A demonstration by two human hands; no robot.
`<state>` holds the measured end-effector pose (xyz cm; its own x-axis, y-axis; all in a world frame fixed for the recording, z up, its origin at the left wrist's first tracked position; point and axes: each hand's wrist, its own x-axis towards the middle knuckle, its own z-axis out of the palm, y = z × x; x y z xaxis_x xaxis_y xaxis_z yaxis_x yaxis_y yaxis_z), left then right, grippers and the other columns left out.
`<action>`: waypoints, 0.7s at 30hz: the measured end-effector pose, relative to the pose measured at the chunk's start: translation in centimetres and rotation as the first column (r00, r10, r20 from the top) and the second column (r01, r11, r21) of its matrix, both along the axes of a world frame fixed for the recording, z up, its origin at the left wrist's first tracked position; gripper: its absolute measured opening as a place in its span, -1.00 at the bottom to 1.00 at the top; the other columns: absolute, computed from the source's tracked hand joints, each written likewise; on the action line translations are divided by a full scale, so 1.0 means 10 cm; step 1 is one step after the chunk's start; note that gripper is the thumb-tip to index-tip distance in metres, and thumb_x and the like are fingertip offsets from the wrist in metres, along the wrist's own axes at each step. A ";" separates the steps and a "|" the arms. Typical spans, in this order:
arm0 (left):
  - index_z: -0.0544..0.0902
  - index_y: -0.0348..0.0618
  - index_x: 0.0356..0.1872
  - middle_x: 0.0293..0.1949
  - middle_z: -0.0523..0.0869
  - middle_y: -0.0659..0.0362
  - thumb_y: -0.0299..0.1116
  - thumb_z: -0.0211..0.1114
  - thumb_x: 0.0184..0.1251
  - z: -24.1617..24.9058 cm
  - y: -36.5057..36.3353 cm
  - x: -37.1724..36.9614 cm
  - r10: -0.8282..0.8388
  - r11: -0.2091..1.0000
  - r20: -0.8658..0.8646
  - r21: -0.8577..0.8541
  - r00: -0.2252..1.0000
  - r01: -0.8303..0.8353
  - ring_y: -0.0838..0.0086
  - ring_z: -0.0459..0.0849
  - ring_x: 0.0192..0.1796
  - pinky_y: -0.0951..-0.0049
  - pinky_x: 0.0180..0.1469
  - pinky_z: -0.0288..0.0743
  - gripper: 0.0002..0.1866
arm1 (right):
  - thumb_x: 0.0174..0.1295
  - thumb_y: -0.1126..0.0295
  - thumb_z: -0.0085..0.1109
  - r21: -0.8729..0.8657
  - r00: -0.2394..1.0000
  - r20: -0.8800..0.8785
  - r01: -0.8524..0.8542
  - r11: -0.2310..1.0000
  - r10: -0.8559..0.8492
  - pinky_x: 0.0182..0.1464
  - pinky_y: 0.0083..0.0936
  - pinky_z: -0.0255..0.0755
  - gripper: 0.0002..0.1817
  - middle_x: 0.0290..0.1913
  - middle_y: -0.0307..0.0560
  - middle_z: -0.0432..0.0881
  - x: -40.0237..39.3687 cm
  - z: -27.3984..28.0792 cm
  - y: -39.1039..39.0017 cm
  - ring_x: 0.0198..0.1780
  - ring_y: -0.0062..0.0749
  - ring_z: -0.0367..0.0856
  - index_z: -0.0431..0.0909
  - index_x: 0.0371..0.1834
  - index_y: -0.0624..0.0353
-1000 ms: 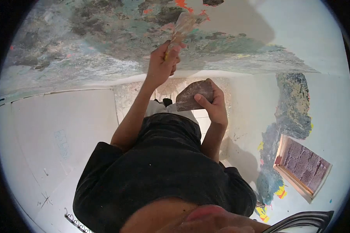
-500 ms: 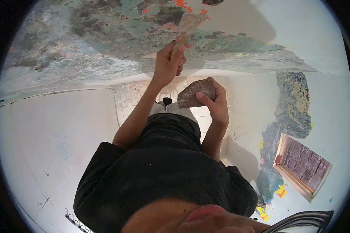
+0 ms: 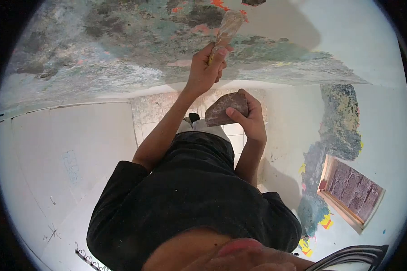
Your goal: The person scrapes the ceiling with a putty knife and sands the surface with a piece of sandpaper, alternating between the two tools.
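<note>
The scraper is up in front of the mottled wall, its handle gripped in my closed left hand, its blade slanting up and to the right. Orange-red flecks show just beside the blade's end. In my right hand I grip a flat brown piece, thumb on its face; it sits lower than the scraper and to its right, well away from the wall's bare-looking patches.

Below the brown piece come my pale trousers, the tiled floor and my black shirt. To the right, a stripped strip runs down the side wall to a small framed opening with rough masonry in it. To the left is a white panel with faint blue marks, and lower down a row of hooks.

My fingers hide most of the handle, and I cannot tell whether the blade touches the wall. The brown piece and my right hand block part of the floor. The dark spot at the top and the hooks are cut off, and the round dark border trims the corners.
</note>
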<state>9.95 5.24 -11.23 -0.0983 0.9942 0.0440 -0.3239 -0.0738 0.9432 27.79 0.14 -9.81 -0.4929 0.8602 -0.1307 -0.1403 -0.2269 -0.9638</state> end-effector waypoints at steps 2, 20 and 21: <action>0.59 -0.19 0.03 -0.67 0.34 0.41 -0.10 0.11 0.54 -0.01 0.03 0.00 0.006 0.999 -0.004 0.040 1.000 -0.006 0.80 0.19 -0.72 0.63 -0.68 0.05 -0.64 | 0.19 0.48 0.34 -0.015 1.000 0.009 0.003 1.000 -0.003 -0.12 -0.60 0.48 -0.74 -0.25 -0.23 0.64 -0.01 -0.02 -0.01 -0.21 -0.66 0.56 0.51 -0.12 0.30; 0.60 -0.18 0.00 -0.63 0.37 0.41 -0.07 0.12 0.53 -0.06 -0.02 0.11 0.030 0.999 0.016 0.035 0.999 -0.031 0.79 0.24 -0.68 0.64 -0.64 0.11 -0.64 | 0.15 0.52 0.33 -0.025 0.993 0.040 -0.107 0.994 0.107 -0.10 -0.64 0.45 -0.74 -0.27 -0.28 0.59 -0.08 -0.09 -0.10 -0.20 -0.69 0.52 0.49 -0.13 0.28; 0.60 -0.18 0.00 -0.63 0.38 0.40 -0.06 0.12 0.53 -0.07 -0.01 0.11 0.035 0.998 0.006 0.049 0.999 -0.036 0.79 0.25 -0.67 0.64 -0.63 0.13 -0.63 | 0.15 0.51 0.34 -0.012 0.994 0.039 -0.103 0.995 0.104 -0.14 -0.64 0.44 -0.75 -0.29 -0.29 0.58 -0.08 -0.08 -0.10 -0.23 -0.70 0.50 0.49 -0.16 0.27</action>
<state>11.00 5.14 -11.92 -0.1338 0.9867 0.0924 -0.3251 -0.1318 0.9365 26.96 -0.87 -10.59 -0.5735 0.8034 -0.1602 -0.0772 -0.2477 -0.9658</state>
